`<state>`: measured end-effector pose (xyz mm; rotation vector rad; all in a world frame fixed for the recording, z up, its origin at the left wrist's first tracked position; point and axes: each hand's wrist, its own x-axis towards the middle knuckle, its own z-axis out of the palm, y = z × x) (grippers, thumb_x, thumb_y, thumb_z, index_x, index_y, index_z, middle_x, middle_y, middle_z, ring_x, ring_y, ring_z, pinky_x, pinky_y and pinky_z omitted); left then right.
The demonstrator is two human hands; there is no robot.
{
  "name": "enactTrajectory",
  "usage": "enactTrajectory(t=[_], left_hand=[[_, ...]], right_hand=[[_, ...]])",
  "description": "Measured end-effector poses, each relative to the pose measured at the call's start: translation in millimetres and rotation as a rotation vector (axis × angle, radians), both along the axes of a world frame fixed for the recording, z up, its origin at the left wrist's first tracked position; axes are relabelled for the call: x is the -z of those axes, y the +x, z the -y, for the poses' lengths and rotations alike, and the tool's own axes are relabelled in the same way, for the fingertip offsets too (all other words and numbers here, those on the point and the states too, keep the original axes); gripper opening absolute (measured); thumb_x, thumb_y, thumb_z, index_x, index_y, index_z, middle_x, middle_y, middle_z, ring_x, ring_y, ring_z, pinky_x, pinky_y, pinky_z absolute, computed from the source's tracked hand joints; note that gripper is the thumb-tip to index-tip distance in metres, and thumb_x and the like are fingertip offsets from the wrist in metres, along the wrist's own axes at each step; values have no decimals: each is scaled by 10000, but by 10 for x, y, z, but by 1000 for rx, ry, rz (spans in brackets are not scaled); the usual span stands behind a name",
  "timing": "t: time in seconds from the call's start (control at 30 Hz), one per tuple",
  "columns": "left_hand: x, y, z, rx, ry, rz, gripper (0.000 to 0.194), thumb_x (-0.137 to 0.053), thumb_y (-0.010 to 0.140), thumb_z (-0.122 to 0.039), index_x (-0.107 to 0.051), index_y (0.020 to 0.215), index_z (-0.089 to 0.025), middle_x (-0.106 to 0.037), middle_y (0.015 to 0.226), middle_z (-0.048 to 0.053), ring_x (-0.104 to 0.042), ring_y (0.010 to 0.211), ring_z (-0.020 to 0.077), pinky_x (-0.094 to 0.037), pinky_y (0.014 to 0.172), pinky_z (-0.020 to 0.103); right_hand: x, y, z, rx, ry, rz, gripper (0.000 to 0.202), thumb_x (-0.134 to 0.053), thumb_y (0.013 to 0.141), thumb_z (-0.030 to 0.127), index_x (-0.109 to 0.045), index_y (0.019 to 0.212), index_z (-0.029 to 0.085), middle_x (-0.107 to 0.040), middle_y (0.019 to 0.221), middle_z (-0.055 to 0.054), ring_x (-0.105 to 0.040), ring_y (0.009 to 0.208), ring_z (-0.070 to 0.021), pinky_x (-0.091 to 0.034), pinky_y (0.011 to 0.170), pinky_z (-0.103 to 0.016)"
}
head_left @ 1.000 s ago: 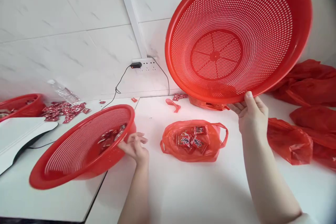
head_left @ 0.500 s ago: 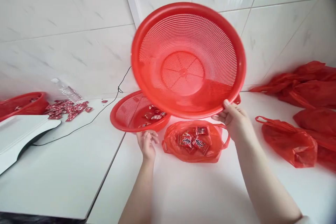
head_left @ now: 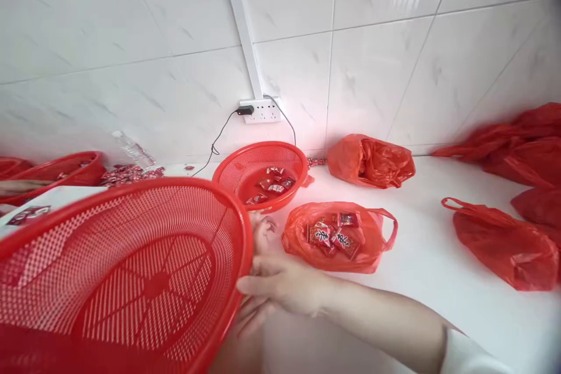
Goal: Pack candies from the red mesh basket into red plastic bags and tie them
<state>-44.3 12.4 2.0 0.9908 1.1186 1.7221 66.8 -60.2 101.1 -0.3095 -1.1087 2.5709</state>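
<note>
A large red mesh basket (head_left: 153, 283), with nothing in it, is tilted at the lower left. My right hand (head_left: 280, 289) grips its right rim. Behind that rim, my left hand (head_left: 262, 234) shows only in part, near the front of a smaller red basket (head_left: 272, 149) that has several red packets in it; its fingers are blurred. Right of my left hand lies an open red plastic bag (head_left: 298, 239) with several red wrapped packets (head_left: 342, 236) inside.
At the left are more red baskets (head_left: 90, 172), another person's hand (head_left: 21, 187), a heap of small packets (head_left: 127, 175) and a clear bottle (head_left: 134, 151). A socket strip (head_left: 263, 111) is on the wall. Red bags (head_left: 372, 160) lie behind and at the right.
My right hand has swung the large basket down and to the left, uncovering the socket strip and a red bag by the wall. The left hand is now partly hidden behind the basket.
</note>
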Motion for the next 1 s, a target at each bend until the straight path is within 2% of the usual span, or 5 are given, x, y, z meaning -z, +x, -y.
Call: enactTrajectory(t=[0.1,0.3,0.57,0.8,1.0], left_hand=[[63,-13,-35,7,34,31,357,-547,759,-150,-524,1110,-209,-602,880,-1,-542,565,84,-417,493,210],[86,3,-38,-2,30,17,482,-499,628,-110,-474,1096,-226,-590,828,-18,-548,556,90,-401,493,203],[162,-49,-44,-53,-85,-233,236,-462,708,-175,-498,939,-205,-592,910,6,-541,583,85,-433,546,215],[239,-38,-86,81,-136,-482,71,-447,721,-154,-498,695,-196,-603,751,-4,-573,654,134,-445,612,241],[130,-8,-39,125,-176,-620,183,-451,871,-343,-529,779,-205,-602,769,-4,-565,714,152,-430,668,258]], right_hand=[[218,-386,85,-69,-52,101,507,-762,684,486,-674,982,85,-721,777,-90,-704,721,-186,-565,785,-395],[434,-856,115,-83,5,246,208,-488,921,172,-676,988,115,-706,737,-43,-646,535,-92,-576,635,-266],[555,-1321,-79,46,205,293,245,-443,912,157,-634,1061,131,-708,913,-89,-623,563,-78,-516,504,-173],[655,-1567,-139,72,223,309,232,-459,895,185,-593,1076,129,-700,943,-104,-642,559,-99,-511,479,-188],[666,-1543,-155,-55,285,170,517,-594,852,279,-463,1348,218,-602,1265,-125,-657,1049,-218,-556,615,-221]])
